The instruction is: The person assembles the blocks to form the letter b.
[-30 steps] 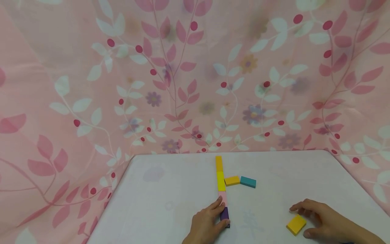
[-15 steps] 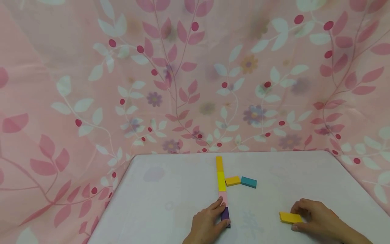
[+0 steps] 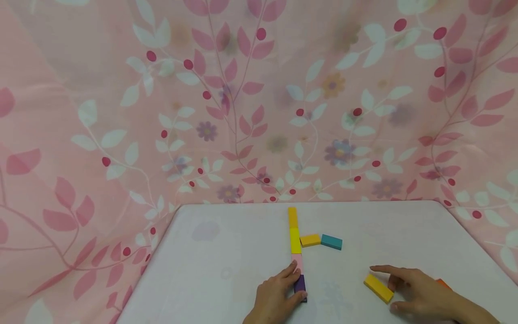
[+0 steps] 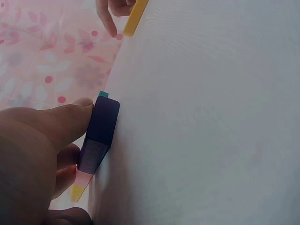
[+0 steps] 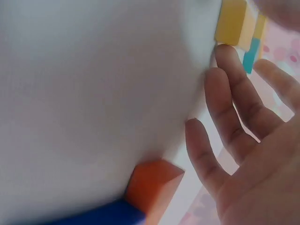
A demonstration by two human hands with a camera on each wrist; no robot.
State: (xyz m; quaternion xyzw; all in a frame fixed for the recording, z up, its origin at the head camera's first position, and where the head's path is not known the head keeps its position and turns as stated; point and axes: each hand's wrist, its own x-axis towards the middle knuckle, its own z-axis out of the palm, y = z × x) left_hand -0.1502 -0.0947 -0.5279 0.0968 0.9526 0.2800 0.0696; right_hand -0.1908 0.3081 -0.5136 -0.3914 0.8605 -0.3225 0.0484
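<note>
Four blocks stand end to end in a column: an orange-yellow block (image 3: 293, 218), a bright yellow block (image 3: 295, 241), a pink block (image 3: 297, 263) and a dark purple block (image 3: 300, 285). My left hand (image 3: 275, 294) rests against the near end, its thumb and fingers on the purple and pink blocks; the left wrist view shows the thumb against the purple block (image 4: 103, 122). A loose yellow block (image 3: 378, 288) lies slanted beside my right hand (image 3: 421, 290), whose fingers are spread around it. In the right wrist view, fingertips are close to this yellow block (image 5: 230, 22).
Right of the column, an orange-yellow block (image 3: 310, 240) meets a teal block (image 3: 331, 241). An orange block (image 3: 444, 284) shows behind the right hand; a blue block (image 5: 93, 215) adjoins it in the right wrist view. A floral curtain (image 3: 259, 99) hangs behind the white table (image 3: 226, 234).
The loose yellow block has turned and shifted left, and the right hand has moved left with it, its index finger now stretched out. The left hand stays put.
</note>
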